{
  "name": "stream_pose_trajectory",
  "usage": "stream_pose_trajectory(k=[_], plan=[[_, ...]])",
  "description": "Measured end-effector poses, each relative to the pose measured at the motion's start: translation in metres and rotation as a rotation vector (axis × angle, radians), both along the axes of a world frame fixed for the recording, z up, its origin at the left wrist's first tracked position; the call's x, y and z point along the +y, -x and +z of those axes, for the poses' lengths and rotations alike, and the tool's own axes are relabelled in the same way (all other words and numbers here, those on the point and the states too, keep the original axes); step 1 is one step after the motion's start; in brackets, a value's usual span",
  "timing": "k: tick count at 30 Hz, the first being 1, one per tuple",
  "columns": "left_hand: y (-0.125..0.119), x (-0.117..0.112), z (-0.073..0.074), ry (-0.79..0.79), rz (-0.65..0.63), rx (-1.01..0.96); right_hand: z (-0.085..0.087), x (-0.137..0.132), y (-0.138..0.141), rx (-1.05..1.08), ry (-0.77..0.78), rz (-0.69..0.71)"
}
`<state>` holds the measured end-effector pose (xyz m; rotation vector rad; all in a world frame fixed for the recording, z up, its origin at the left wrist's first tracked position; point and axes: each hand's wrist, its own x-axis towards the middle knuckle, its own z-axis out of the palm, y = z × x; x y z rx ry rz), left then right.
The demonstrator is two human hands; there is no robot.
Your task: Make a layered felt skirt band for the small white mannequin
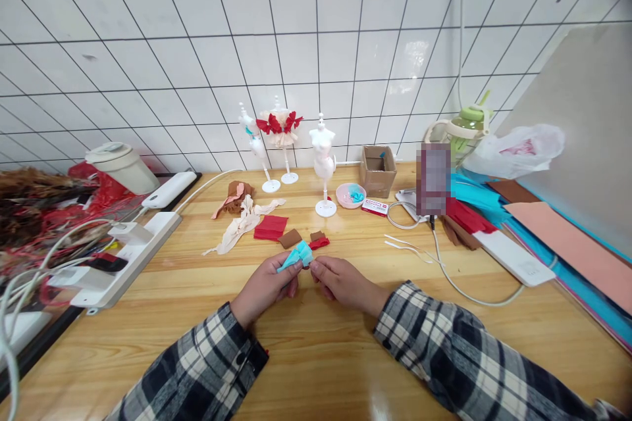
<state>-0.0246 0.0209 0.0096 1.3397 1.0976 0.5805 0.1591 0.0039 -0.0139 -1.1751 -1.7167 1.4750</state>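
Note:
A small gathered piece of light blue crepe paper [299, 255] is pinched in my left hand [269, 281], between thumb and fingers. My right hand [343, 279] closes on the right end of the same piece, its fingertips almost meeting those of the left. Just beyond lie a red crepe paper piece [270, 227], a brown piece [289, 239] and a small red strip [320, 243]. Farther back stands a bare white mini dress form [324, 161]. Another form behind it wears a cream and red ruffled paper top [279, 125].
A pink bowl [348, 202] with blue scraps and a cardboard box [378, 174] stand at the back. A power strip [131, 263] with cables lies left. On the right are a phone [433, 179], a white power bank [518, 260], a looping cable and coloured paper sheets [582, 237].

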Motion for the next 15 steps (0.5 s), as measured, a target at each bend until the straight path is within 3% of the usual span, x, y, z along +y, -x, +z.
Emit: stream_pose_trajectory(k=[15], plan=[[0.0003, 0.0014, -0.0009, 0.013, -0.009, -0.039, 0.0027, -0.0009, 0.0052, 0.037, -0.082, -0.028]])
